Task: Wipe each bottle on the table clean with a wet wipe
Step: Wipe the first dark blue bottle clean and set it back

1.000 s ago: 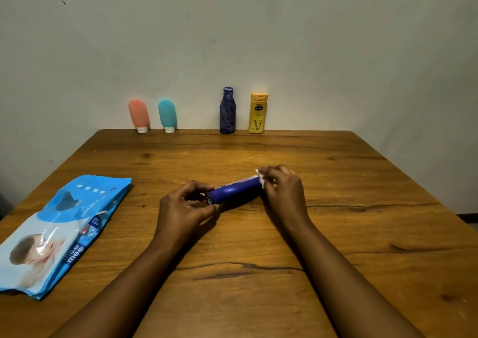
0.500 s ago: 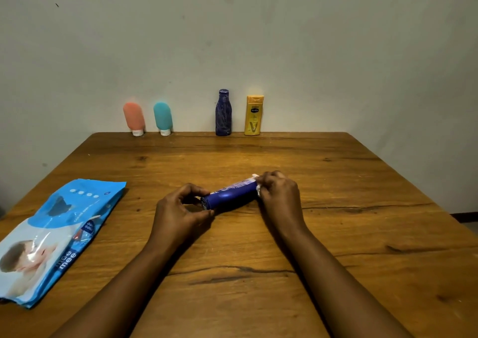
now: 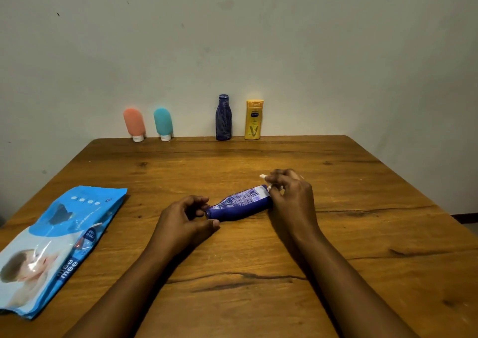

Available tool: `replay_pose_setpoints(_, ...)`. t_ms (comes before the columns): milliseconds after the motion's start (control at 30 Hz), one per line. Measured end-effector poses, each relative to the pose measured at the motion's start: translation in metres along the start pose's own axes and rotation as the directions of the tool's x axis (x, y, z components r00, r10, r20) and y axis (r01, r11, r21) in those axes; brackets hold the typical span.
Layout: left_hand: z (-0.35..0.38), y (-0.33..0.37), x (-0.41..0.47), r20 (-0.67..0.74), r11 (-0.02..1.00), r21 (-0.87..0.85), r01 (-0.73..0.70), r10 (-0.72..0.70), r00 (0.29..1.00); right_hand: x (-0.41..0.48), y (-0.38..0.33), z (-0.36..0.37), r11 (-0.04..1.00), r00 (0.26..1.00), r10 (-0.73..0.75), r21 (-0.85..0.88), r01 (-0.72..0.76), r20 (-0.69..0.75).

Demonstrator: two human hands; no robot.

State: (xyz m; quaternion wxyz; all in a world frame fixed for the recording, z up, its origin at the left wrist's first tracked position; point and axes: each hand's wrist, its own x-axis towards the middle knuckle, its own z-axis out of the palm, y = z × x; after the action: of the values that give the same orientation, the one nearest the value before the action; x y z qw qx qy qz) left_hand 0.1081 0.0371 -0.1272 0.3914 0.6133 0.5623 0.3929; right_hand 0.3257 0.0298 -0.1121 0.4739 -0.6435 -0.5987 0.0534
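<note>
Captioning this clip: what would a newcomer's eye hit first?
Mid-table, a blue bottle lies on its side between the hands: the left hand grips its cap end, the right hand pinches a white wet wipe at its base. A bright blue wipes pack lies near left on the wooden table; a coral tube, teal tube, dark blue bottle and yellow lotion bottle stand along the far edge.

Person, two limbs on view: left hand [image 3: 185, 218] on a bare left forearm [image 3: 124, 286], entering at 7 o'clock; right hand [image 3: 292, 198] on a bare right forearm [image 3: 344, 273], entering at 5 o'clock. Left thumb carries a short nail.
</note>
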Motion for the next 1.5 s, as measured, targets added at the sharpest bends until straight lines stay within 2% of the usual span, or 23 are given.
replay_pose_setpoints(133, -0.001, 0.004, -0.002, 0.022, 0.997, 0.082, -0.011, 0.009, 1.000, -0.019, -0.022, 0.009, 0.990, 0.978, -0.134, -0.018, 0.139, 0.159)
replay_pose_setpoints(267, -0.001, 0.002, -0.003, 0.009, 0.998, 0.070, -0.001, 0.001, 1.000, -0.033, -0.041, 0.024, 0.934, 0.880, -0.333, -0.008, 0.357, 0.338)
replay_pose_setpoints(333, -0.001, 0.002, -0.002, 0.011, 0.999, 0.042, 0.011, -0.011, 1.000, -0.035, -0.042, 0.030, 0.900, 0.843, -0.374, -0.068, 0.431, 0.387)
replay_pose_setpoints(400, 0.001, 0.002, -0.002, -0.006, 0.999, 0.052, 0.008, -0.008, 1.000, -0.031, -0.036, 0.030, 0.894, 0.856, -0.346, -0.141, 0.425, 0.384)
replay_pose_setpoints(500, 0.003, 0.000, 0.000, -0.020, 0.998, 0.070, 0.007, -0.005, 1.000, -0.020, -0.023, 0.025, 0.899, 0.916, -0.240, -0.282, 0.335, 0.321)
replay_pose_setpoints(567, 0.004, 0.000, 0.000, -0.030, 0.999, 0.053, 0.009, -0.007, 1.000, -0.018, -0.019, 0.023, 0.909, 0.932, -0.217, -0.288, 0.302, 0.291)
replay_pose_setpoints(633, 0.004, 0.001, 0.001, -0.030, 0.999, 0.042, 0.019, -0.017, 0.999, -0.025, -0.028, 0.024, 0.918, 0.907, -0.265, -0.203, 0.341, 0.329)
replay_pose_setpoints(700, 0.004, 0.000, 0.000, -0.026, 1.000, 0.020, 0.023, -0.022, 0.999, -0.037, -0.043, 0.030, 0.897, 0.845, -0.359, -0.102, 0.429, 0.397)
replay_pose_setpoints(767, 0.003, 0.000, 0.000, -0.027, 1.000, 0.014, 0.021, -0.021, 0.999, -0.044, -0.052, 0.035, 0.870, 0.807, -0.407, -0.088, 0.485, 0.428)
replay_pose_setpoints(1000, 0.003, 0.000, 0.002, -0.014, 0.999, 0.013, 0.037, -0.037, 0.999, -0.015, -0.018, 0.020, 0.904, 0.951, -0.160, -0.346, 0.249, 0.267)
replay_pose_setpoints(1067, 0.004, -0.001, 0.002, -0.019, 0.999, 0.021, 0.038, -0.038, 0.999, -0.018, -0.020, 0.021, 0.906, 0.944, -0.191, -0.321, 0.275, 0.270)
replay_pose_setpoints(1200, 0.002, -0.001, 0.002, -0.015, 0.999, 0.009, 0.047, -0.047, 0.999, -0.038, -0.040, 0.033, 0.881, 0.843, -0.360, -0.151, 0.448, 0.400)
replay_pose_setpoints(1267, 0.001, -0.001, 0.003, 0.000, 0.998, -0.012, 0.069, -0.069, 0.998, -0.039, -0.040, 0.035, 0.879, 0.846, -0.369, -0.149, 0.452, 0.385)
replay_pose_setpoints(1400, 0.000, 0.002, 0.004, 0.008, 0.998, 0.000, 0.056, -0.056, 0.998, -0.012, -0.009, 0.023, 0.920, 0.966, -0.149, -0.328, 0.214, 0.213)
replay_pose_setpoints(1500, 0.000, 0.003, 0.004, 0.011, 0.999, 0.014, 0.047, -0.047, 0.999, 0.001, 0.008, 0.017, 0.915, 0.989, -0.093, -0.382, 0.132, 0.118)
